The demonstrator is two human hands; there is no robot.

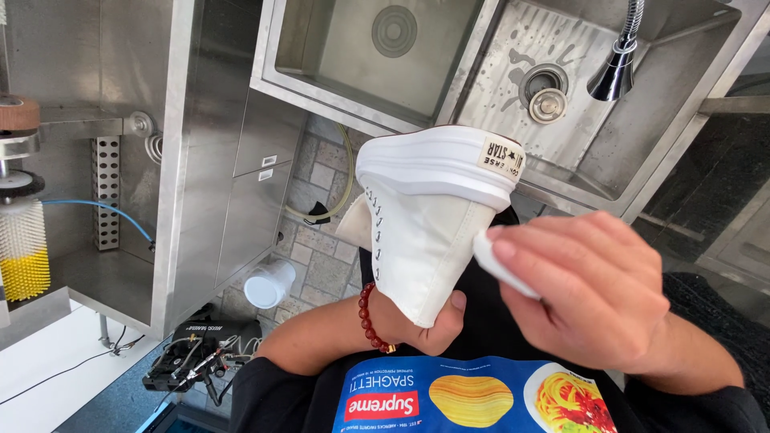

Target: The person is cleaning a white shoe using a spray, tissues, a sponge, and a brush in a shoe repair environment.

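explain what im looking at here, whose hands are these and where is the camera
There is one picture, taken by a camera worn on a person's head and looking down, so both hands are that person's own. No machine is doing the work. The left hand, with a red bead bracelet at the wrist, is pushed inside a white canvas sneaker and holds it up, sole turned away. The right hand presses a small white pad against the shoe's side; I cannot tell what it is made of. Beyond is a steel double sink with a hose tap. At far left stands a white and yellow bristle brush.
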